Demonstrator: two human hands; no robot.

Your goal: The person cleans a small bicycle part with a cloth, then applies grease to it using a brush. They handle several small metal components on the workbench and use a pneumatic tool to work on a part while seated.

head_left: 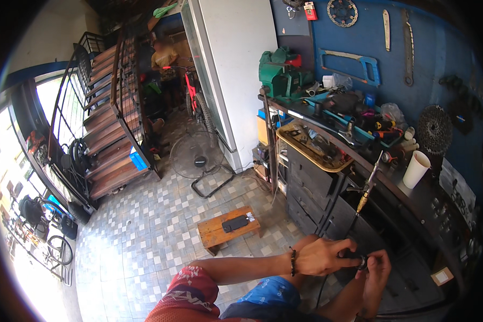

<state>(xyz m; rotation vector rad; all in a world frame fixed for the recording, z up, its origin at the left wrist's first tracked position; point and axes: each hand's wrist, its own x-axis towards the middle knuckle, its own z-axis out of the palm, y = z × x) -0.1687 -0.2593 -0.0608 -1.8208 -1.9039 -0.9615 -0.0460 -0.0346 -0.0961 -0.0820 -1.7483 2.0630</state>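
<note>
My left hand [323, 256], with a beaded bracelet at its wrist, has its fingers curled round a small black part [363, 262] that has a rounded end. Close against it, my right hand [378, 268] pinches the same part from the other side. Fingers cover much of the part, so its exact kind is unclear. Just above the hands, a slim metal rod with a brass-coloured fitting [363, 204] stands tilted before the bench. A thin dark cable or hose [321, 292] runs down below my left hand.
A cluttered workbench [424, 206] at right carries a white cup [416, 169], a yellow tray [290, 130] of tools and a green vise [279, 78]. A low wooden stool [205, 232] bears a black phone-like object [235, 223]. Behind stand a fan [197, 158], stairs [104, 139] and another person [165, 56].
</note>
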